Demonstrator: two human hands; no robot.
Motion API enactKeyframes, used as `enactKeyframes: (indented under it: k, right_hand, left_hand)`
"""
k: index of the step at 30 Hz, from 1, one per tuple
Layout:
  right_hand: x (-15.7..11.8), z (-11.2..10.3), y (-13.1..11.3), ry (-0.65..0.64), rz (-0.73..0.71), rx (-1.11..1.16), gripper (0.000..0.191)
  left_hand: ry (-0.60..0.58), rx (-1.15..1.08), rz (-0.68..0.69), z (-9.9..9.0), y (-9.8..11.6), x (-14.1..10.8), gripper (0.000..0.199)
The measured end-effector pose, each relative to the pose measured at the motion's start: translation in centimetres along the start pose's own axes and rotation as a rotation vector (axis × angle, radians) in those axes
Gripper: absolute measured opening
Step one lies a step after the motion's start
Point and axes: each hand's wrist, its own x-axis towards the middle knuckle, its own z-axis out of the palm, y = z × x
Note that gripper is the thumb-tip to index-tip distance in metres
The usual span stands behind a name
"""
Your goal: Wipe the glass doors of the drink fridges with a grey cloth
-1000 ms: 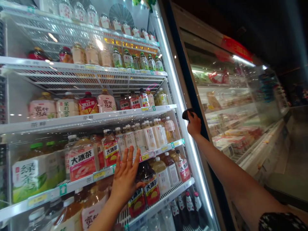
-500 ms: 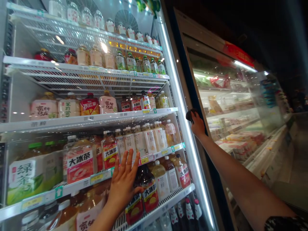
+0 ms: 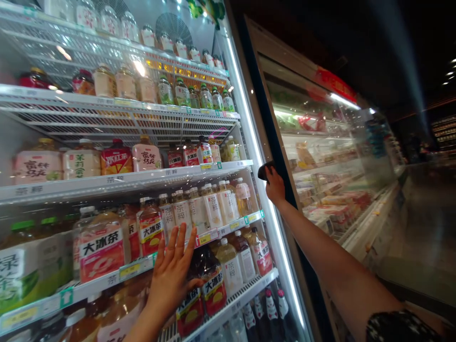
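Note:
A tall lit drinks cooler (image 3: 124,176) with shelves of bottled teas fills the left and middle. My left hand (image 3: 174,266) is raised with fingers spread in front of the lower shelves, palm toward the glass, holding nothing; whether it touches the glass is hard to tell. Behind its fingertips stand pale-labelled bottles (image 3: 213,209), and right of the thumb is a dark bottle with a red and yellow label (image 3: 213,285). My right hand (image 3: 275,187), arm stretched out, has its fingers closed round a small black object (image 3: 264,171) at the cooler's right frame.
Right of the cooler runs a long open-front chiller (image 3: 320,166) with packaged food under a red sign (image 3: 335,84). A floor aisle (image 3: 427,218) stretches along the far right. Green decoration (image 3: 210,10) hangs at the cooler's top.
The view has turned a little to the right, so the cooler and both hands sit further left. Both hands keep much the same pose; more aisle shows at the right.

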Motion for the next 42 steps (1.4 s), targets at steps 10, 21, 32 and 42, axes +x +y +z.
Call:
enactKeyframes:
  k: [10,21,32,42]
  right_hand:
    - [1.7,-1.4,-0.3,-0.09,0.071,-0.042,0.079]
    - [-3.7,-0.7,2.2,-0.121,-0.14,-0.003,0.081]
    - [-3.6,-0.1,-1.9,-0.049,-0.363,0.104,0.064]
    - [-0.1,0.1,-7.0,0.079,-0.078,0.177,0.054]
  left_hand:
    - [0.119,-0.029,0.06,0.1,-0.4,0.3,0.118]
    - [-0.087,-0.059,-0.021,0.5,-1.2,0.3,0.103]
    - [0.012,0.015,0.023,0.3,-0.2,-0.1,0.127]
    - [-0.042,0.039,0.006,-0.7,0.5,-0.2,0.138]
